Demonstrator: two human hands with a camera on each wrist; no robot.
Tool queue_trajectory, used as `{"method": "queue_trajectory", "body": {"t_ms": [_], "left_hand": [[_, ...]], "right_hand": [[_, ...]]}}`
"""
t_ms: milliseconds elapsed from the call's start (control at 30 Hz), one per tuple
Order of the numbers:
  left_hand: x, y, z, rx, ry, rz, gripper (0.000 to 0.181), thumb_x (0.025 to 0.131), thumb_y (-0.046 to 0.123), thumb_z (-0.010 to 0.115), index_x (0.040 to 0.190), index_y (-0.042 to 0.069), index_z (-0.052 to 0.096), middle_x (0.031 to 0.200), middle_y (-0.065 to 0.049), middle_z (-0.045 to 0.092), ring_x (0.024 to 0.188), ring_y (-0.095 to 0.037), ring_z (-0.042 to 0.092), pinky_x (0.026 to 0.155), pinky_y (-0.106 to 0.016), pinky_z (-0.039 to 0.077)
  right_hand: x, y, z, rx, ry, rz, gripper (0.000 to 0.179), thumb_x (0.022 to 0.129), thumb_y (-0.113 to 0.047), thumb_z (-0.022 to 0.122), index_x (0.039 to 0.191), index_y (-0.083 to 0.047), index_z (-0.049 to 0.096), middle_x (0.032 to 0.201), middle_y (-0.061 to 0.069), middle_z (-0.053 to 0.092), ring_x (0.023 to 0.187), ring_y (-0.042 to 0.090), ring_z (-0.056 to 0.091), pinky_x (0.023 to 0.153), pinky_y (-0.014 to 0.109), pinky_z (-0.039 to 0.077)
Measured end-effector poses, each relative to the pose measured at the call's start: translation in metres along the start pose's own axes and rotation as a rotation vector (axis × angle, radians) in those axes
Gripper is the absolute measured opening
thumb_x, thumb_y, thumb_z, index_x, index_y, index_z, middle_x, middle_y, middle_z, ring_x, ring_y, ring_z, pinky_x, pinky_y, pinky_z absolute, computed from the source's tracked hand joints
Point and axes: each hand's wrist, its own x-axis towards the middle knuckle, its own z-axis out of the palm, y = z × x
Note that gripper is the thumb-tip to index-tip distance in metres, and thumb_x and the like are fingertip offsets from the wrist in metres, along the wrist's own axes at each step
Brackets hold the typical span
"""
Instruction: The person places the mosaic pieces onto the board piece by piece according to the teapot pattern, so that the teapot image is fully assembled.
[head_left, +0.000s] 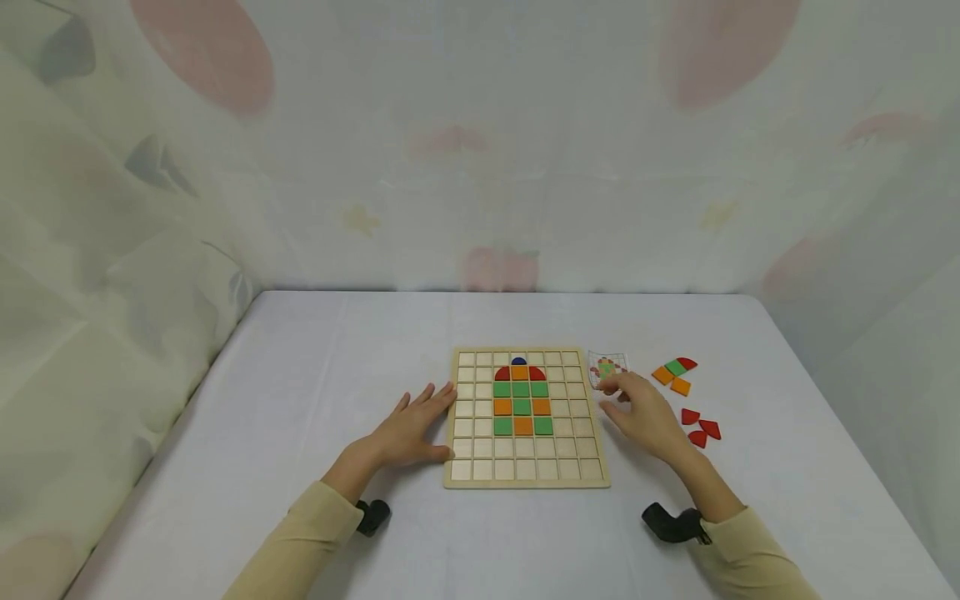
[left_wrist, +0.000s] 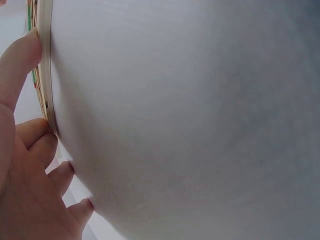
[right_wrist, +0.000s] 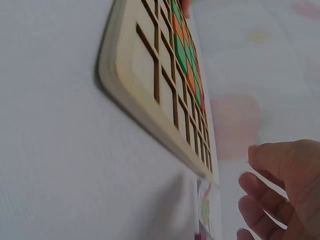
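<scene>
A wooden grid board [head_left: 525,471] lies flat on the table. Green squares [head_left: 521,407], orange squares [head_left: 522,426], two red quarter-round pieces [head_left: 502,374] and a blue rounded piece [head_left: 518,362] fill its middle cells. My left hand [head_left: 408,429] rests with spread fingers at the board's left edge; the thumb and fingertips touch the rim [left_wrist: 44,65] in the left wrist view. Just right of the board, my right hand [head_left: 641,417] hovers by a small pattern card [head_left: 606,364]. Its fingers are loosely bent, with thumb and fingertips apart and nothing between them in the right wrist view.
Right of the right hand lie loose pieces: a red one [head_left: 686,363], a green one [head_left: 676,367] and two orange ones [head_left: 681,387]. Nearer the front are three red pieces [head_left: 709,429]. White cloth covers the table [head_left: 360,333]; patterned fabric walls [head_left: 480,167] surround it.
</scene>
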Motion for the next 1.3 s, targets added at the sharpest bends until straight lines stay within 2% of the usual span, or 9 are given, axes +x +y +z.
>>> {"method": "queue_trajectory", "body": {"t_ms": [133,233,467,567,933,1033,1300], "left_hand": [[-0.001,0.000,0.000,0.003,0.001,0.002,0.089,0.076,0.038,0.073,0.147,0.012,0.024,0.154,-0.001,0.018,0.141,-0.029,0.013,0.110,-0.058,0.007],[-0.001,0.000,0.000,0.005,0.000,0.000,0.089,0.076,0.037,0.073,0.147,0.012,0.025,0.154,-0.001,0.019,0.141,-0.029,0.013,0.110,-0.058,0.008],[-0.002,-0.001,0.000,-0.007,-0.005,0.002,0.088,0.077,0.035,0.073,0.147,0.013,0.024,0.154,-0.001,0.018,0.141,-0.029,0.012,0.110,-0.058,0.007],[-0.002,-0.001,0.001,-0.006,-0.003,0.007,0.088,0.077,0.035,0.073,0.147,0.012,0.025,0.154,-0.002,0.019,0.141,-0.030,0.013,0.110,-0.058,0.008],[-0.002,-0.002,0.001,0.004,-0.008,0.005,0.089,0.077,0.038,0.072,0.147,0.012,0.023,0.154,-0.002,0.018,0.141,-0.030,0.012,0.110,-0.058,0.008],[-0.002,-0.001,0.001,0.011,-0.012,-0.002,0.089,0.077,0.039,0.072,0.147,0.013,0.023,0.154,-0.001,0.018,0.141,-0.029,0.012,0.110,-0.057,0.008],[0.001,-0.002,0.002,0.011,-0.009,-0.002,0.089,0.077,0.040,0.072,0.147,0.013,0.023,0.154,-0.001,0.017,0.141,-0.029,0.011,0.110,-0.058,0.008]], "right_hand": [[-0.002,0.014,-0.012,0.002,0.028,0.037,0.028,0.080,-0.008,0.070,0.106,-0.003,0.062,0.094,0.010,0.062,0.082,0.024,0.057,0.068,0.037,0.050],[-0.004,0.023,-0.022,0.018,0.015,0.080,0.030,0.081,-0.008,0.068,0.109,-0.001,0.060,0.097,0.012,0.062,0.086,0.028,0.058,0.065,0.037,0.049],[-0.004,0.046,-0.043,0.026,-0.051,0.189,0.034,0.086,-0.012,0.063,0.116,0.001,0.056,0.110,0.021,0.058,0.096,0.036,0.055,0.079,0.050,0.048],[-0.004,0.056,-0.050,0.017,-0.075,0.220,0.035,0.086,-0.013,0.062,0.117,0.003,0.055,0.111,0.024,0.055,0.095,0.037,0.052,0.079,0.051,0.047],[-0.007,0.082,-0.055,-0.009,-0.127,0.341,0.041,0.088,-0.021,0.061,0.117,0.006,0.052,0.110,0.026,0.052,0.089,0.032,0.050,0.067,0.032,0.046],[-0.008,0.087,-0.055,-0.022,-0.137,0.359,0.041,0.087,-0.022,0.060,0.117,0.006,0.052,0.108,0.025,0.052,0.088,0.032,0.050,0.066,0.031,0.047],[-0.006,0.092,-0.057,-0.049,-0.152,0.357,0.039,0.084,-0.019,0.061,0.112,0.007,0.053,0.103,0.026,0.052,0.089,0.035,0.049,0.070,0.042,0.051]]}}
